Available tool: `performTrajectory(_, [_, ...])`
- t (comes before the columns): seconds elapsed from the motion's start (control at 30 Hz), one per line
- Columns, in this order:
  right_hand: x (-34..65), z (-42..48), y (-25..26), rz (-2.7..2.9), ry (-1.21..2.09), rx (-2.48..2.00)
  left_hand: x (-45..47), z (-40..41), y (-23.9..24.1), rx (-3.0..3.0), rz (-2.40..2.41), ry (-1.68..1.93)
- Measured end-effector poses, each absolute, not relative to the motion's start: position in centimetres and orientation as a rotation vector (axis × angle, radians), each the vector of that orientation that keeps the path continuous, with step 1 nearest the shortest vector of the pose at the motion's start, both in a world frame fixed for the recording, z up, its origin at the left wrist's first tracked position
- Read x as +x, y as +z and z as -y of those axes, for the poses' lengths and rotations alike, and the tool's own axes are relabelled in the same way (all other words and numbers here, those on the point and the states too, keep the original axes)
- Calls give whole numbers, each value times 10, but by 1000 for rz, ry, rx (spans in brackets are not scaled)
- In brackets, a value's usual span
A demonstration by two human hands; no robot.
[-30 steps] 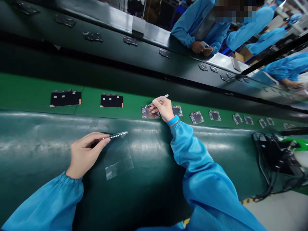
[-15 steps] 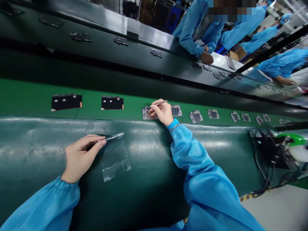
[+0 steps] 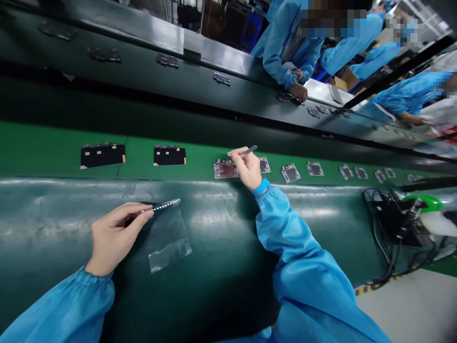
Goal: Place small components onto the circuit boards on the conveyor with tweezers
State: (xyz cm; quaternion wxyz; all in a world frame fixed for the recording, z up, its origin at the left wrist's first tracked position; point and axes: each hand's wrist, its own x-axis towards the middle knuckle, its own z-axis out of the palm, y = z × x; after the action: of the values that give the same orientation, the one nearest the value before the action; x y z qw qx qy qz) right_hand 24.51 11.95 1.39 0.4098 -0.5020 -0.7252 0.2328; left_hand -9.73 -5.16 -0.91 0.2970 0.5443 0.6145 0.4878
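My left hand pinches a dark strip with a row of white dots, held tilted over the near mat. Below the strip lies or hangs a clear plastic film; I cannot tell whether the two are joined. My right hand is closed on tweezers, whose tips are hidden behind the fingers. It is over a circuit board with a coppery patch. Partly covered by that hand, another circuit board sits just to the right.
Two black panels lie on the green belt to the left. Several more boards run off to the right. Black cables lie at the right edge. Across a second line of boards, a co-worker's hand touches one.
My right hand has turned and drawn slightly right, uncovering more of the coppery patch. My left hand keeps its pinch on the dotted strip. The co-worker's hand has come down onto a board.
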Motion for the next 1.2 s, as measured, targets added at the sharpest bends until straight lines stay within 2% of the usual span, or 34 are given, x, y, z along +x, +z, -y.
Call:
performTrajectory(0.17, [249, -111, 20, 2505, 31, -1443, -96, 51, -8, 1450, -1663, 1297])
performTrajectory(0.4, [237, -104, 30, 2898, -145, -1571, -98, 51, -9, 1466, -1659, 1291])
performTrajectory(0.57, [233, -122, 51, 2596, 71, -1634, -98, 50, -12, 1446, -1646, 1300])
performTrajectory(0.67, [217, -138, 41, 2391, 357, -1479, -98, 49, -14, 1425, -1623, 1314])
performTrajectory(0.77, [194, -147, 21, 2477, 529, -1301, -97, 48, -15, 1422, -1612, 1328])
performTrajectory(0.9, [174, -151, 5, 2496, 553, -1262, -95, 46, -16, 1425, -1592, 1330])
performTrajectory(1.2, [177, -165, 0, 2453, 559, -1202, -92, 43, -11, 1412, -1569, 1348])
